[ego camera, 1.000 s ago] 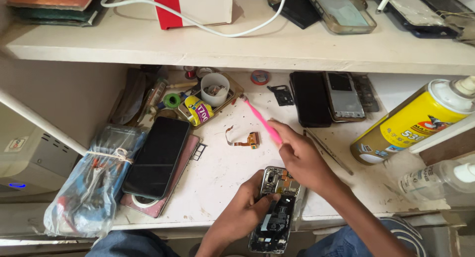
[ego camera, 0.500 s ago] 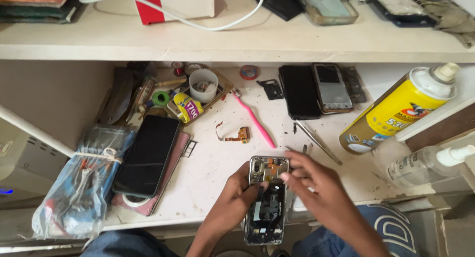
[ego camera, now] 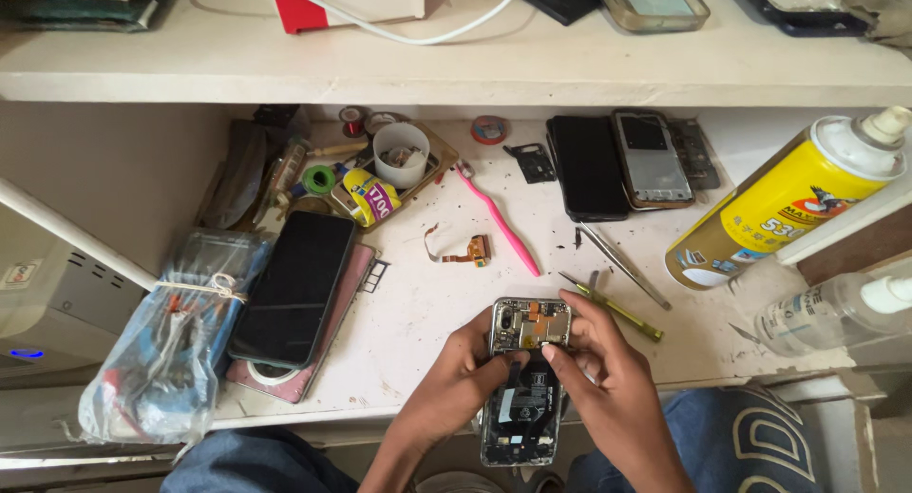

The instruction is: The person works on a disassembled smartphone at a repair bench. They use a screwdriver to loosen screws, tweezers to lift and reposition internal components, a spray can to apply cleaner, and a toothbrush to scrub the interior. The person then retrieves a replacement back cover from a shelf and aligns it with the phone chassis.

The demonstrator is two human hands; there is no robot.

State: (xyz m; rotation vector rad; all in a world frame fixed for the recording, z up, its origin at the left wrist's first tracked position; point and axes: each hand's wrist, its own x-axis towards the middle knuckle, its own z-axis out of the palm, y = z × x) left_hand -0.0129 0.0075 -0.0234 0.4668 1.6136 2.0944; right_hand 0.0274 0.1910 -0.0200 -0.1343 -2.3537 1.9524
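Both hands closed on an opened black smartphone [ego camera: 525,379] with its back cover off.
The left hand [ego camera: 454,379] steadied its edge — the right hand [ego camera: 600,374] pinched at the circuit board, pink toothbrush [ego camera: 498,220] and metal tweezers [ego camera: 622,265] lying near.

Glossy glass phone [ego camera: 296,286], matt pink plastic toothbrush [ego camera: 499,220], shiny metal tweezers [ego camera: 622,264], scuffed white worktop [ego camera: 418,312].

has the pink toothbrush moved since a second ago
Yes. The right hand held it up a second ago; now the pink toothbrush lies flat on the table between the white cup and the opened phone.
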